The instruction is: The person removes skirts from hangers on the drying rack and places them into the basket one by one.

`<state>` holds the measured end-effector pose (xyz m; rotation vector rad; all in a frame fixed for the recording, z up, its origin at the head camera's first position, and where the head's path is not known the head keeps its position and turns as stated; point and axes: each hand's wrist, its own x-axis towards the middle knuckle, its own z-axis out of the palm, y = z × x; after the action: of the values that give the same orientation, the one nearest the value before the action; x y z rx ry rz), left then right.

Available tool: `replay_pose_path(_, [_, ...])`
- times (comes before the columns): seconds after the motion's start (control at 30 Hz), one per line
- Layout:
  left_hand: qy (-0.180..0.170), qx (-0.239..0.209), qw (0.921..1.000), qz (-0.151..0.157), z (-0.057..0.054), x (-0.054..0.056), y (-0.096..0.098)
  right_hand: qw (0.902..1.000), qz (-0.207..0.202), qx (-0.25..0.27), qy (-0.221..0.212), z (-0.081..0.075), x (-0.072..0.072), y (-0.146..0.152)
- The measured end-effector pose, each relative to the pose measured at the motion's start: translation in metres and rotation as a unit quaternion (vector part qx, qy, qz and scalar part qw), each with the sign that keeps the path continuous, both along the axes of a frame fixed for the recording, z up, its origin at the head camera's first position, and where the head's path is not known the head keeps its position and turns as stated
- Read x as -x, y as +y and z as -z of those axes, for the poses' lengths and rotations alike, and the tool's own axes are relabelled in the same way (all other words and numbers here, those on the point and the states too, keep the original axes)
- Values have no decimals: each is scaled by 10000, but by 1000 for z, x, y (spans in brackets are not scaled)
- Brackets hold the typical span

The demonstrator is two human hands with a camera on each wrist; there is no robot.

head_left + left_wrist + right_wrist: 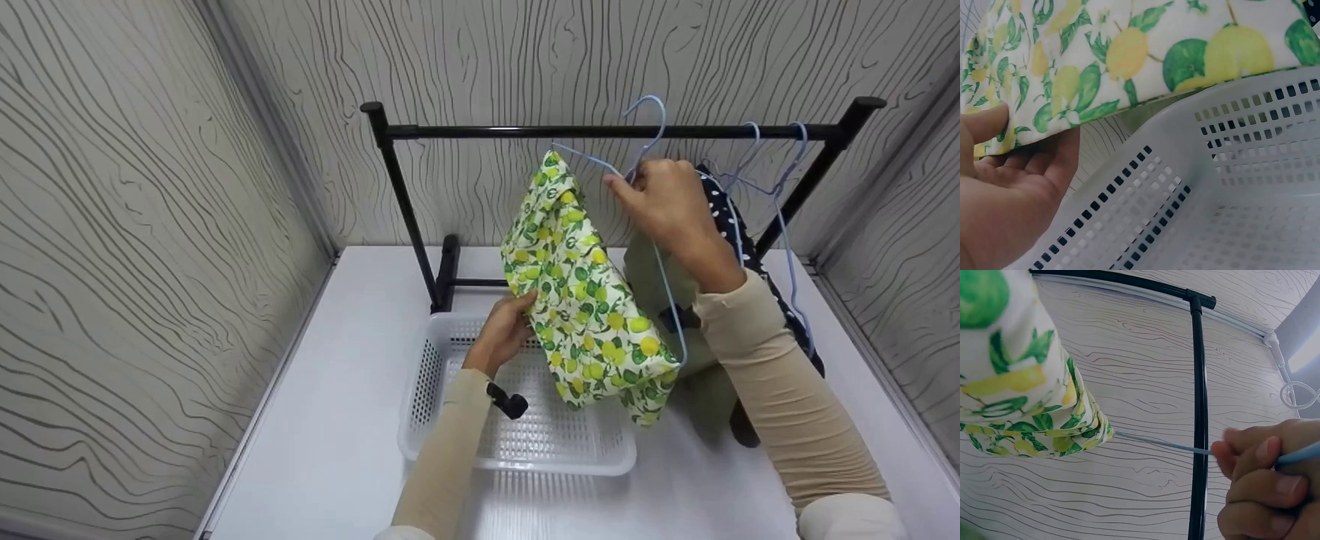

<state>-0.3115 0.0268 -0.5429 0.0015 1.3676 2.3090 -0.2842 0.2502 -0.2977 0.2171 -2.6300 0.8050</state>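
Note:
A lemon-print cloth (577, 292), white with yellow fruit and green leaves, hangs over a blue wire hanger (667, 292). My right hand (671, 202) grips that hanger just below its hook, fingers curled round the wire, as the right wrist view also shows. The hook overlaps the black rail in the head view. Lower down, my left hand (506, 330) pinches the cloth's left edge. In the left wrist view the thumb lies in front of the fabric (1123, 56) and the fingers of the left hand (1022, 180) are behind it.
A white perforated basket (525, 466) stands on the white table (330, 420) under the cloth. The black rack's rail (495, 133) runs across the back. At its right end, blue hangers (787, 180) carry a dark dotted garment (724, 217); an olive cloth (645, 274) is beside it.

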Motion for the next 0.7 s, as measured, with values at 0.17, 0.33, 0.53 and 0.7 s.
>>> replay_pose_path(0.17, [81,69,9999,-119,-7,1,-10,9999,109,-78,-30,3,-1,1])
replay_pose_path(0.33, [249,217,9990,-316,-13,1,-20,9998,172,-106,17,8,-1,4])
replay_pose_path(0.53, [321,144,9973,-641,-19,1,-34,9998,221,30,-11,12,-2,5])
replay_pose_path(0.7, [449,-74,9976,-522,-25,0,-39,9994,290,178,-79,13,-2,5])
